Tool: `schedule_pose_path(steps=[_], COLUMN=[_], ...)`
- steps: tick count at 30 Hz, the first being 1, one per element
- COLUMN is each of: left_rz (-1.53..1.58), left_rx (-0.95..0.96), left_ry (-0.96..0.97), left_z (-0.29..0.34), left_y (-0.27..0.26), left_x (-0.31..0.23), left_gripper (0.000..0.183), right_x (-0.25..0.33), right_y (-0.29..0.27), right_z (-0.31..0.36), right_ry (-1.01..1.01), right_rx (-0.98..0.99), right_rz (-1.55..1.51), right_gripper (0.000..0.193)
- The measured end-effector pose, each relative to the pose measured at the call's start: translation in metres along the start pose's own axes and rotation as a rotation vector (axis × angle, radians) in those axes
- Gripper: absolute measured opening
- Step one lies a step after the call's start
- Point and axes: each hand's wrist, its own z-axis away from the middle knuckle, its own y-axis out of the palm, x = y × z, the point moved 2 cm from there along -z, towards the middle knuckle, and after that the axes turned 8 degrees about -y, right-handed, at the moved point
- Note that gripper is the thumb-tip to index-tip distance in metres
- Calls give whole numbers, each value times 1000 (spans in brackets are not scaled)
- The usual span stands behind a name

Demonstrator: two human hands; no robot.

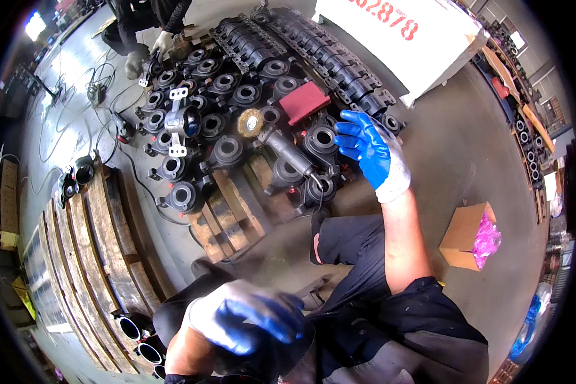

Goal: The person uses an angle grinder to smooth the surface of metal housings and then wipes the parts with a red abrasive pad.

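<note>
My right hand (368,150), in a blue-coated white glove, is raised beside the black metal castings with its fingers apart and nothing in it. My left hand (246,317), gloved the same way, hovers low over my lap; motion smears its fingers. A power grinder (291,153) with a round brass-coloured wire brush (250,122) lies on top of the ring-shaped castings (226,151), left of my right hand. Just behind it a red block (304,102) rests on the castings. A lighter grey bracketed casting (182,121) lies further left on the pile.
Under the castings is a wooden pallet (230,211); another pallet (86,256) stands at left with ring parts on its edges. Long black castings (326,57) and a white crate (397,38) stand behind. A co-worker's gloved hand (163,45) is at far left. A cardboard box (461,237) with pink plastic sits at right.
</note>
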Motion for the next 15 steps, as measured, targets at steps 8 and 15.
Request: schedule_pose_path(steps=[8, 15], left_rz=[92, 6], left_rx=[150, -67], left_ry=[107, 2], left_z=[2, 11], left_y=[1, -8], left_x=[-8, -7], left_gripper=[53, 57], right_x=[8, 11], right_y=[21, 37], right_z=[2, 6], right_ry=[-23, -52], right_rx=[-10, -4], right_rz=[31, 53], right_gripper=[59, 51])
